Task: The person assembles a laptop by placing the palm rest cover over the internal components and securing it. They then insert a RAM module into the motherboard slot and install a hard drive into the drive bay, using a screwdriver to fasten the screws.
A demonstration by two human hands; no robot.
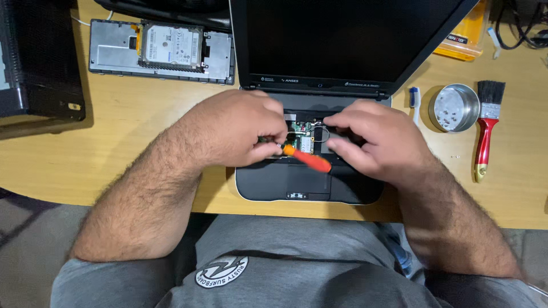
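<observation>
One orange-handled screwdriver (306,159), tilted.

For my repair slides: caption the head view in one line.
Both hands, left hand and right hand, work with an orange-handled screwdriver inside an opened laptop on a wooden desk.

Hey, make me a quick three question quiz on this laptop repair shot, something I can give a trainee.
1. True or false: the paintbrush lies left of the laptop.
2. What does the left hand hold? A) orange-handled screwdriver B) toothbrush C) hard drive
3. Fill in: the small screws sit in a round metal ____ beside the paintbrush.

Key
1. False: it lies to the right, next to the tin.
2. A. The right hand rests over the opened laptop, where a circuit board shows.
3. tin
</observation>
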